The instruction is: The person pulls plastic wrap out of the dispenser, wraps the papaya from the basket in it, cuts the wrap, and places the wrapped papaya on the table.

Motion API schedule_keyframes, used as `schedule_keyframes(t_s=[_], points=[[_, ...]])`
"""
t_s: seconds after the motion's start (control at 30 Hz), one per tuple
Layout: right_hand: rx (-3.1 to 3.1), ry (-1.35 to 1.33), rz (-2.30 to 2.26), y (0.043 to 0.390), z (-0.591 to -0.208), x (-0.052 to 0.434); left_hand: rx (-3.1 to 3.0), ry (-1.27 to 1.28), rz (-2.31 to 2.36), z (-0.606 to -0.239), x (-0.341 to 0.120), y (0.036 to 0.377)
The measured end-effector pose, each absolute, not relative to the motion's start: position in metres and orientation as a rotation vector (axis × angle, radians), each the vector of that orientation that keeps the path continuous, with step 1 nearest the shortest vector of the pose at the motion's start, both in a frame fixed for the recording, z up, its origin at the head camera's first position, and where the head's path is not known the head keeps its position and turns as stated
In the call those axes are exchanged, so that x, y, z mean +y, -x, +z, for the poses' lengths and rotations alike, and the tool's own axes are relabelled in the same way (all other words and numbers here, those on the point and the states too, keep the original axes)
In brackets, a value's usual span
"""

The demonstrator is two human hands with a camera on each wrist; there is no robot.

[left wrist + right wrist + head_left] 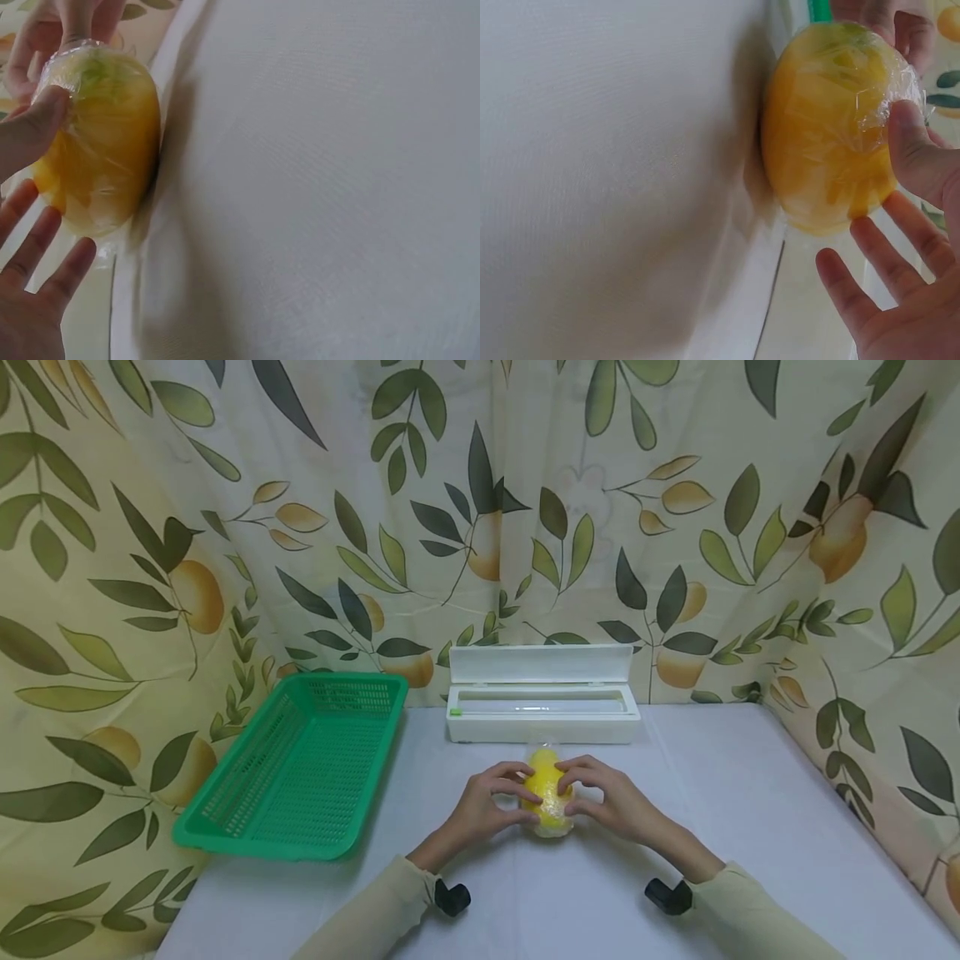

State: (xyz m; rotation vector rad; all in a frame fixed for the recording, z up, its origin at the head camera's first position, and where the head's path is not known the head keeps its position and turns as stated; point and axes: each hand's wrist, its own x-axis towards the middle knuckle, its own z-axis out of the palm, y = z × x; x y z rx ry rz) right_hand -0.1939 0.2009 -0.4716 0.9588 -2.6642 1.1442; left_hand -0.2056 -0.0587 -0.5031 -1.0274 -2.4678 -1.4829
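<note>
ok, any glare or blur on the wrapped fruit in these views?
Head view: soft even light, sharp, wrapped fruit small between both hands. Left wrist view: film shows faint glare, near fingers soft. Right wrist view: crinkled film glints by the thumb; soft shadow on the cloth.

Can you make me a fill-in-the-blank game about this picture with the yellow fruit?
1. Both hands touch a yellow fruit wrapped in clear ____.
2. The basket on the table is coloured ____.
3. The lid of the white box behind the fruit is ____.
4. The basket lies nearer the ____ hand.

Missing words: plastic film; green; open; left
</note>
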Motion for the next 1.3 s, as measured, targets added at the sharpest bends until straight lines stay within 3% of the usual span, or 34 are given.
schedule_keyframes(t_s=[0.4, 1.3], points=[[-2.678, -1.065, 1.131, 0.193, -0.466, 0.205, -2.416, 1.015, -1.478, -0.5, -0.056, 0.207], [-2.626, -0.906, 1.164, 0.196, -0.473, 0.196, -2.503, 0.808, -1.475, -0.495, -0.041, 0.202]])
